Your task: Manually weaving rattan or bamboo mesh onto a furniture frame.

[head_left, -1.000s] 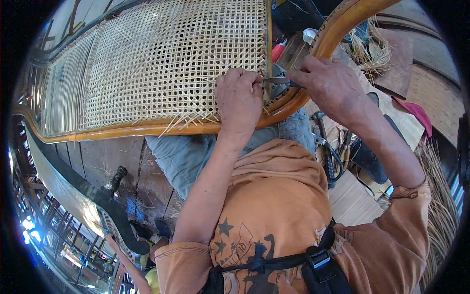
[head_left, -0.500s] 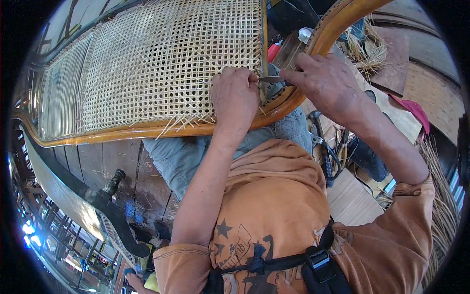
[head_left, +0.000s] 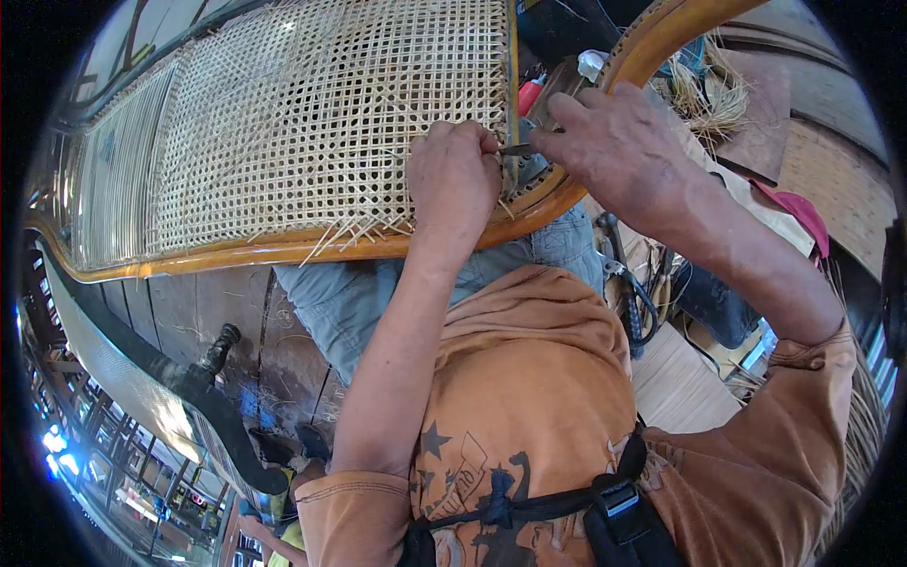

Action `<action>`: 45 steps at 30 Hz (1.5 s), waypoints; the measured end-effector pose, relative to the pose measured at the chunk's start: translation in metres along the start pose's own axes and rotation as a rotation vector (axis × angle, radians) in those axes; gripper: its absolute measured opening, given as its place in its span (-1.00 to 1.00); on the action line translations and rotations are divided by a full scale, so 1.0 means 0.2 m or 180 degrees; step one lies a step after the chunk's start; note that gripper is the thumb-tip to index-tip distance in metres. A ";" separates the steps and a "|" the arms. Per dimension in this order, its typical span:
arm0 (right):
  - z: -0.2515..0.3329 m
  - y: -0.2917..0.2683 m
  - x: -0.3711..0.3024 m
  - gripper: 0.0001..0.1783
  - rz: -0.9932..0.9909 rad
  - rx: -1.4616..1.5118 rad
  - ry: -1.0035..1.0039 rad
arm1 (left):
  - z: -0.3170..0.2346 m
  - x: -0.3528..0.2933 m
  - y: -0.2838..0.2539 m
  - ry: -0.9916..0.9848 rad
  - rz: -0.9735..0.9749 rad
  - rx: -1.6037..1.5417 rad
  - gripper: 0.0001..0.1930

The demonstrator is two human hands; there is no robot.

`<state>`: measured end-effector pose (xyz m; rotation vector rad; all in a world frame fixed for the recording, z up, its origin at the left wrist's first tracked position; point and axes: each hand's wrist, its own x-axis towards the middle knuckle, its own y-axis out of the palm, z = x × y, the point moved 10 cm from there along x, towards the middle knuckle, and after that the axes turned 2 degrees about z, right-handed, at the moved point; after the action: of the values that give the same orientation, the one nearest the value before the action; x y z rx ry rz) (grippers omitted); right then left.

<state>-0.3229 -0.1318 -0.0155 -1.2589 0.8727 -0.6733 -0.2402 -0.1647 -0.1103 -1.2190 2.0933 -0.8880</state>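
Observation:
A woven cane panel point(head_left: 312, 132) in a curved orange-brown wooden frame point(head_left: 274, 253) lies across my lap. Over its near right corner my left hand point(head_left: 453, 180) is closed, thumb and index finger pinched; what they pinch is hidden. My right hand point(head_left: 619, 146) grips a small knife point(head_left: 517, 149), handle within the fingers, its short grey blade pointing left close to my left fingertips. Loose cane ends point(head_left: 345, 231) stick out over the frame rail left of my left wrist. Small holes run along the frame's curved right arm point(head_left: 652, 42).
Beyond the frame lie a red-handled object point(head_left: 531, 93) and a bundle of loose cane strips point(head_left: 709, 94). Tools point(head_left: 633, 283) lie right of my lap. Another caned piece with a dark frame point(head_left: 123, 354) stands at left. A co-worker's arm point(head_left: 269, 539) shows at lower left.
My right hand and forearm have shifted slightly up and to the right, the knife staying near my left fingertips. My left hand has hardly moved.

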 end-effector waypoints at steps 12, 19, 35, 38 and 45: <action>0.06 -0.06 0.19 -0.79 0.0037 -0.0053 -0.0535 | 0.09 0.08 0.06 -0.0401 0.0711 0.0035 -0.89; 0.06 -0.01 0.29 -0.95 0.0216 -0.0210 -0.0627 | 0.01 -0.05 -0.13 0.0496 0.0081 -0.0558 -0.85; -0.04 0.08 0.30 -0.80 0.1028 -0.0202 -0.0248 | -0.20 -0.23 0.04 0.1243 0.0460 0.1388 -0.55; -0.09 -0.17 0.20 -0.74 0.0445 -0.0071 0.0041 | -0.18 -0.23 0.01 0.0990 0.0670 0.1360 -0.53; -0.29 -0.28 -0.37 -0.51 -0.1068 0.1582 0.1429 | -0.22 -0.22 -0.01 0.1019 0.0691 0.1215 -0.52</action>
<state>-0.4088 -0.1118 0.0494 -0.8149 0.7874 -1.3866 -0.2532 -0.1139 -0.0754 -0.6735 2.1107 -1.3716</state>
